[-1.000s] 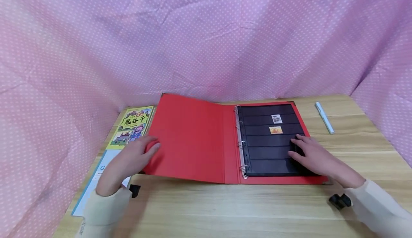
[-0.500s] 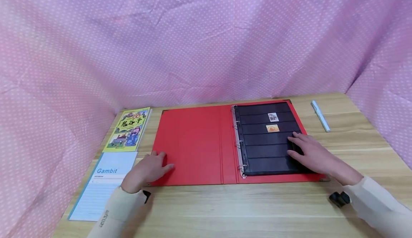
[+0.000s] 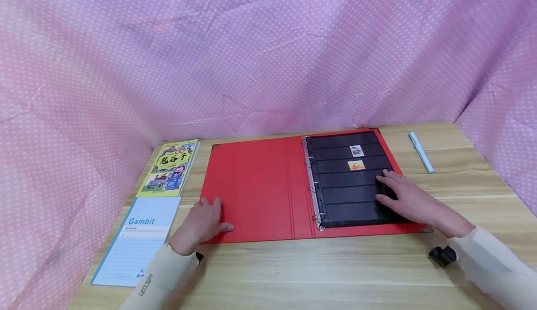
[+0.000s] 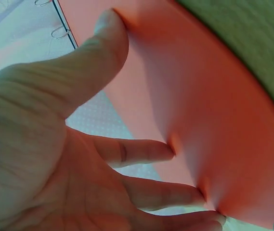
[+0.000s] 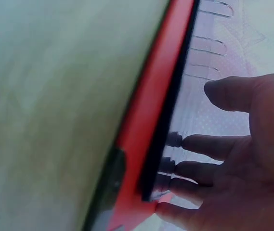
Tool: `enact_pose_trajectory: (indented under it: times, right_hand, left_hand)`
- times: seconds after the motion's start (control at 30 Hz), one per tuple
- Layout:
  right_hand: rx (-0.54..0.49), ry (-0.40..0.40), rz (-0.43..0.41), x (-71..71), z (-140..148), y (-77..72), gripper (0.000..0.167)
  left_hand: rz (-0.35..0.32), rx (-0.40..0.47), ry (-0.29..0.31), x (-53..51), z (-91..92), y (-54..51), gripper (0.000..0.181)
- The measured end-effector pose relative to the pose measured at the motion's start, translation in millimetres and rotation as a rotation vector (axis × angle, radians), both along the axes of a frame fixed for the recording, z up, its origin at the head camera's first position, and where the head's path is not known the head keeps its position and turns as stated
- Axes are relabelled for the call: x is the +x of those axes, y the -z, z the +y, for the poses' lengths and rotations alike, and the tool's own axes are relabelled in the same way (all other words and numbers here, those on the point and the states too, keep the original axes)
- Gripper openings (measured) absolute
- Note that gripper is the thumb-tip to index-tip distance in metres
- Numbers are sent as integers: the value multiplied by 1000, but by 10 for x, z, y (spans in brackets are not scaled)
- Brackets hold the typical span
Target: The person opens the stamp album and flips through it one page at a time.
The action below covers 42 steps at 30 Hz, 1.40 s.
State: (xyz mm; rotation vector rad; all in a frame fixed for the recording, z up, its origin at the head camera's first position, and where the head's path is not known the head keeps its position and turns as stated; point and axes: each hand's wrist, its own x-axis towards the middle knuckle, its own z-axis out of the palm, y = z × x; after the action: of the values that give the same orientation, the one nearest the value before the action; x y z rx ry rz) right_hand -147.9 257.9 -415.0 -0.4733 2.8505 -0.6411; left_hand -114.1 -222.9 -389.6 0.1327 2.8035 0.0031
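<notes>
A red ring binder [image 3: 256, 184] lies opened flat on the wooden table. Its right side carries black stamp pages [image 3: 352, 193] with horizontal strips, held by metal rings [image 3: 312, 187]. Two stamps show in the upper strips: a greyish one [image 3: 356, 150] and an orange one [image 3: 356, 165]. My left hand [image 3: 201, 223] rests with spread fingertips on the lower left of the red cover; the left wrist view shows the thumb [image 4: 110, 41] and fingers touching it. At the right edge of the pages, my right hand [image 3: 409, 199] rests with its fingers extended, fingertips on the black sheet.
Left of the binder lie a yellow illustrated book [image 3: 169, 168] and a pale blue notebook [image 3: 138, 244] marked Gambit. A light blue pen [image 3: 421, 152] lies to the right. Pink dotted cloth [image 3: 268, 58] hangs behind the table [image 3: 293, 272].
The binder's front cover, raised on the left a second ago, has come down flat. My left hand moved right and down onto it. The right hand stays about where it was.
</notes>
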Motion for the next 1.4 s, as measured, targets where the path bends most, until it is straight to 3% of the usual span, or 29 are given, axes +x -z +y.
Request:
enact_pose_trajectory:
  times: [0.23,0.43,0.63,0.9,1.17,1.4]
  right_hand:
    - [43,130,-15,26,-15,-43,74]
    - [68,185,-23,22,-42,-59,73]
    - [95,157,16,23,-35,-29,69]
    - [13,155,-5,51,-37,-54,77]
    - [25,187,12,30,-86,-78,69]
    - [28,199,41,22,-121,-109,52]
  left_hand:
    - [-20,59,-28,-25,-15,14,68]
    - [-19,58,-25,-40,-28,9,66]
    - [-51,52,-35,-20,-2,4,68]
    - [-46,53,-37,-18,-5,15,68]
    - [-35,66,-36,11,-1,23,68]
    - [-24,51,-25,30,7,17,66]
